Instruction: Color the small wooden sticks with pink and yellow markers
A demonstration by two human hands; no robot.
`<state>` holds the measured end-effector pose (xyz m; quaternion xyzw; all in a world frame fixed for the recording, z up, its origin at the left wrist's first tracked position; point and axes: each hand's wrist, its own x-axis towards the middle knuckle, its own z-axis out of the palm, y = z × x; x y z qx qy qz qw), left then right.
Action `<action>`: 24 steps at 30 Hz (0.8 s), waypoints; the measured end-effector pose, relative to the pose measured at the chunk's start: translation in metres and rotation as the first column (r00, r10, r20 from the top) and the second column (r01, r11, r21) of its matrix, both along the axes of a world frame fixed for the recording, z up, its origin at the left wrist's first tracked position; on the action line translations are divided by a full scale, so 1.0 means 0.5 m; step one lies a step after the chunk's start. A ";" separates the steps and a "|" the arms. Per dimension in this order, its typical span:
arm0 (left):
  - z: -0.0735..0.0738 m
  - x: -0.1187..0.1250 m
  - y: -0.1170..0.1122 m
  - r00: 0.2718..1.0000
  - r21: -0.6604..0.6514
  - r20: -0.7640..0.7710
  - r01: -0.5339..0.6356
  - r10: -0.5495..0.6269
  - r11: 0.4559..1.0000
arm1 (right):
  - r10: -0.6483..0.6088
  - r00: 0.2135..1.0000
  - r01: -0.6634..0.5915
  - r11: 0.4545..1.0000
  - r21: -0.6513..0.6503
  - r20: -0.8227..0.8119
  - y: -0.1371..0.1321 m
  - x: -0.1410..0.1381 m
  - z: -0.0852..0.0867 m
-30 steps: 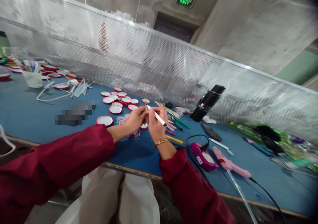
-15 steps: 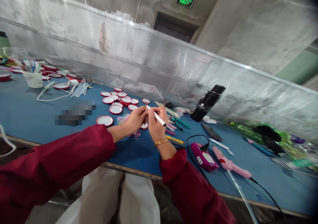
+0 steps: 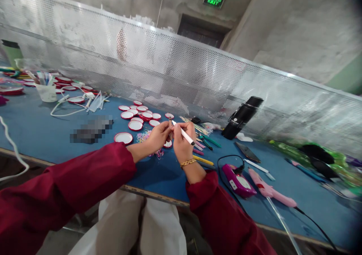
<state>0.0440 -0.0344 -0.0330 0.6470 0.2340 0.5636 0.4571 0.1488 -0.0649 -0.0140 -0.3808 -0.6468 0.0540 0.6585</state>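
Held a small brown strip (image 3: 170,122) upright, pinched in the left hand (image 3: 158,137), and a white pen (image 3: 187,136), pinched in the right hand (image 3: 182,148), above the table (image 3: 36,134), with contact too small to tell, seemingly at marking, and next called for steady, light pressure.

Smooth plastic marker (image 3: 184,134), matt tabletop (image 3: 53,134)
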 end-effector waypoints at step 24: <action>0.010 0.000 -0.009 0.999 -0.069 0.039 0.022 -0.019 0.997 | 0.046 0.999 -0.046 0.998 -0.040 -0.010 0.008 0.002 -0.008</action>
